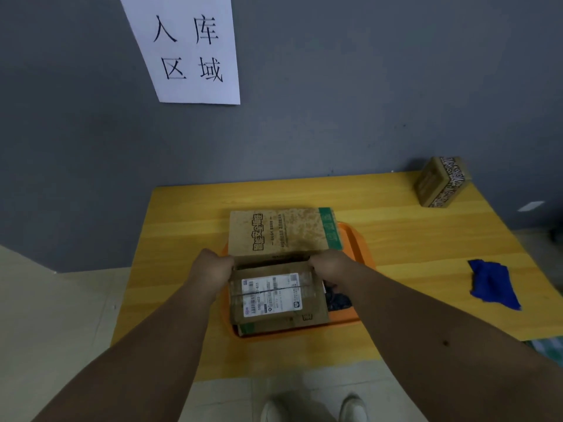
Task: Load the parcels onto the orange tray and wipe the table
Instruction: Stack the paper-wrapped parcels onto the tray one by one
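An orange tray point(353, 239) is seen on the yellow wooden table point(182, 239), roughly at the centre of the tabletop. Two brown cardboard parcels are held within it. The larger flat parcel point(280, 233), printed with dark characters and carrying a green band at its right end, is set at the far side of the tray, its far edge reaching past the tray rim. The labelled parcel point(274, 296), bearing a white shipping label and a thin dark strap across it, is lying at the near side, stacked on other flat cardboard. A dark blue-black item point(338, 300) is partly visible in the tray just to the right of the labelled parcel; what it is cannot be told. The labelled parcel is gripped at its far corners: the left hand point(213, 269) is curled around the far left corner and the right hand point(329, 266) around the far right corner, fingers closed on the cardboard edge. A small patterned box point(441, 181) is standing at the far right corner of the table, well apart from the tray. A crumpled blue cloth point(493, 284) is lying on the table to the right of the tray, not touching it. A white paper sign point(189, 50) with black characters is fixed to the grey wall point(365, 86) above the table. White shoes point(316, 409) are visible on the floor at the bottom.
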